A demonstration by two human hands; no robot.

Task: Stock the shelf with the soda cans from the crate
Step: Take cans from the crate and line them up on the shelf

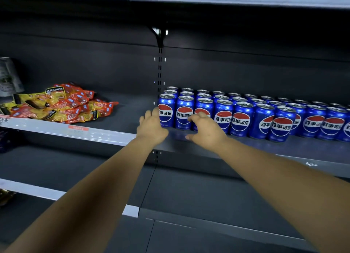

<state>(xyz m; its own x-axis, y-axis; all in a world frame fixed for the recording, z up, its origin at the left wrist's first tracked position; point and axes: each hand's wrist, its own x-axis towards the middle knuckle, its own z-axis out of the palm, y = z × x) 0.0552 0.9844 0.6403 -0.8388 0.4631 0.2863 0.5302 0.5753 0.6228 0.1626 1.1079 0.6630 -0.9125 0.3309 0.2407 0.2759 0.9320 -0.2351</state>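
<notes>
At your 9 o'clock a heap of snack packs (62,103) lies in the neighbouring bay and plays no part here. Your left hand (151,127) is released, fingers straight and lying along the left flank of the first can (166,108). That can sits at the hand's 1 o'clock, at the left end of the block. The second can (184,113) stands at 12 o'clock from the gap between your two hands, untouched. Your right hand (206,129) has its fingers loosely bent against the face of the third can (204,105), with the thumb splayed free toward 8 o'clock. It reads as a nudge, not a clasp, so neither hand is carrying anything.

The cans (242,120) stand on the shelf (284,148), all upright, long axis vertical, tab ends up, logos turned to 6 o'clock, toward you. The block is three deep here, and its line runs from 9 toward 3 o'clock, sagging toward 4 in this view. Both hands are about equally near the front row: the left has the end, the right has the face.

I judge the coming move to be a squaring push toward 12 o'clock, with your left hand as the stop. Farther along, at 3 o'clock, a stray can (282,125) stands ahead of the front row and would want the same push. The crate is out of sight.
</notes>
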